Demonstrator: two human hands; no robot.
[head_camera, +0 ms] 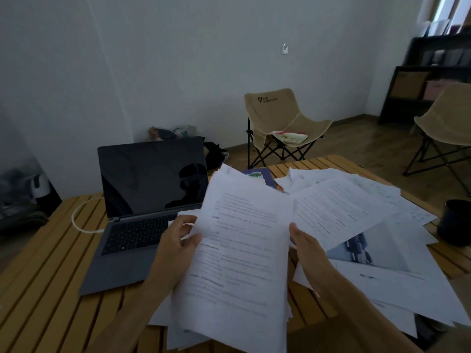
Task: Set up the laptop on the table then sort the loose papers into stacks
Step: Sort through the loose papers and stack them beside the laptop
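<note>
A grey laptop [142,200] stands with its lid up and its screen dark on the left of the slatted wooden table [46,289]. I hold a sheaf of printed sheets [242,256] raised in front of me. My left hand [175,248] grips its left edge with the thumb on top. My right hand [305,248] holds its right edge, fingers behind the paper. Loose papers [356,212] lie scattered over the right half of the table, and more sheets lie under the sheaf near me.
A white cable [76,220] loops left of the laptop. A dark mug [456,222] stands at the table's right edge. A blue booklet [257,175] lies behind the papers. Two beige folding chairs [280,121] [448,128] stand beyond the table, with dark shelves [420,80] at far right.
</note>
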